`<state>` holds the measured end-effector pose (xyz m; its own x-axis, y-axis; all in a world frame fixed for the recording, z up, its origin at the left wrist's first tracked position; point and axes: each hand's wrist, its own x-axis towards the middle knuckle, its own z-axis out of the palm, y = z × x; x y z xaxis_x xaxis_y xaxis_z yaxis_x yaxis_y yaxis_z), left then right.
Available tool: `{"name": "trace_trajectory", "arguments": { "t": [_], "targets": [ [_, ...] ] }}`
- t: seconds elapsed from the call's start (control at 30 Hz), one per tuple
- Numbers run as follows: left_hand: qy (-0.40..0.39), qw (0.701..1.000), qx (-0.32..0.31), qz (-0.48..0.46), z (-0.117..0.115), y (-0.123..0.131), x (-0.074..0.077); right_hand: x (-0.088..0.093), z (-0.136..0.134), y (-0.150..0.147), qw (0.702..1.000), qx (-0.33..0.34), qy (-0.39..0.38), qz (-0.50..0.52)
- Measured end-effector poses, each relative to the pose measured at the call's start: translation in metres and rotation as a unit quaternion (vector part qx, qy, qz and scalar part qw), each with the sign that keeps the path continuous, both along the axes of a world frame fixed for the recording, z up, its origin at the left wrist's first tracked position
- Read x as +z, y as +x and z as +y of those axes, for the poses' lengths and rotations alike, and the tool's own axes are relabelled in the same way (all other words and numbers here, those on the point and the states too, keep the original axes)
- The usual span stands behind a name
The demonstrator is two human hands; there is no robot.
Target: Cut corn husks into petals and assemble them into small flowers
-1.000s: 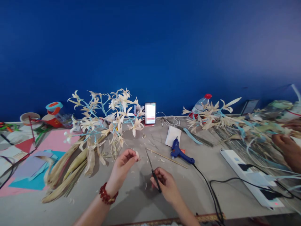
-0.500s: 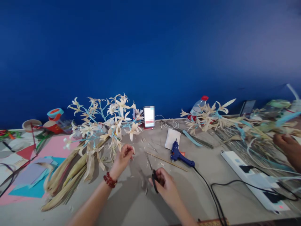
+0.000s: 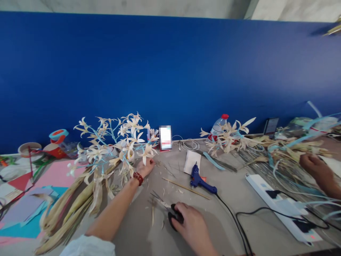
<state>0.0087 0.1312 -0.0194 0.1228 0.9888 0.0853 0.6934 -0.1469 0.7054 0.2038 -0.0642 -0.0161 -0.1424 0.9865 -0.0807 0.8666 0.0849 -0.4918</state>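
Blue wall [image 3: 170, 71] behind a grey desk [image 3: 138, 231]; flower bunch [image 3: 130, 152] looks mostly filled out, loose husks [image 3: 80, 204] left over, I'd guess. Left hand [image 3: 144, 168] sits at its edge, grip half-hidden, can't tell; right hand [image 3: 190, 220] has its grip curled round parted scissors [image 3: 166, 205], front-centre.

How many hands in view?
3: left hand beside the flowers, right hand on the scissors, a co-worker's hand at far right. That person's other hand may be hidden.
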Motion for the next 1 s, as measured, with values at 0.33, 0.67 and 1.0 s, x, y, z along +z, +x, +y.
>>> {"name": "trace_trajectory", "arguments": {
  "t": [0.33, 0.67, 1.0],
  "targets": [
    [0.016, 0.997, -0.077, 0.014, -0.1, -0.034, 0.019, 0.0, 0.004, 0.014, 1.0, -0.01, -0.025, -0.012],
    [0.103, 0.95, -0.262, 0.137, -0.191, -0.056, 0.003, 0.006, 0.005, 0.018, 0.999, 0.033, -0.01, -0.038],
    [0.164, 0.976, 0.008, 0.144, -0.15, -0.115, 0.01, -0.002, -0.003, 0.01, 0.998, 0.044, -0.007, -0.035]
  ]
}}
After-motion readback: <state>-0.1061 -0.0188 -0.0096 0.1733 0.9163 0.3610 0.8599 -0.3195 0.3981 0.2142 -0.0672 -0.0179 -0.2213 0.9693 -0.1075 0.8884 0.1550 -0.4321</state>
